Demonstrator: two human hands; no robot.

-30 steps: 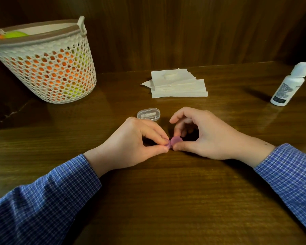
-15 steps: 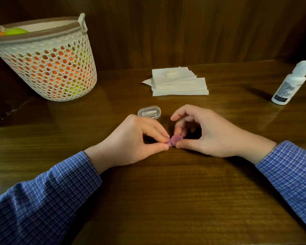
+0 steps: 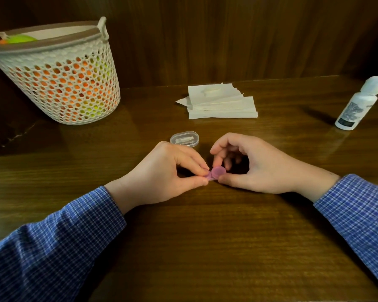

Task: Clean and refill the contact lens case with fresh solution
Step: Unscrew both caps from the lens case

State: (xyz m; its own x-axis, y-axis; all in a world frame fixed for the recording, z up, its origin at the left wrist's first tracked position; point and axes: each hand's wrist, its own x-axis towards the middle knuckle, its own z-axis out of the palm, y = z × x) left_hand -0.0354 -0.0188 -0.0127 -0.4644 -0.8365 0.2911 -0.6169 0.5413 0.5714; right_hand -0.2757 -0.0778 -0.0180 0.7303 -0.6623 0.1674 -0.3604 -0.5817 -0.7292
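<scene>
Two of my hands meet at the centre of the frame over the dark brown polished wooden table (image 3: 205,247), both holding one small pink round plastic contact lens case (image 3: 215,173) just above the tabletop. My left hand (image 3: 162,177) pinches the left end of the case between thumb and forefinger, the other fingers curled under the palm. My right hand (image 3: 255,166) grips the right cap of the case, thumb along its lower edge and forefinger arched over the top; the remaining fingers curl loosely behind it. Both wrists come out of blue checked shirt sleeves (image 3: 59,243) that run in from the lower corners.

Just above my left hand lies a small clear oval plastic container (image 3: 184,138), flat on the table and apart from my knuckles. Farther up, at centre, sits a stack of white folded paper tissues (image 3: 222,103). At the right edge stands a white plastic solution bottle with a dark printed label (image 3: 356,106), its flip cap open. In the upper left of the frame is a cream perforated plastic basket (image 3: 59,79), with orange and green things showing through its holes.
</scene>
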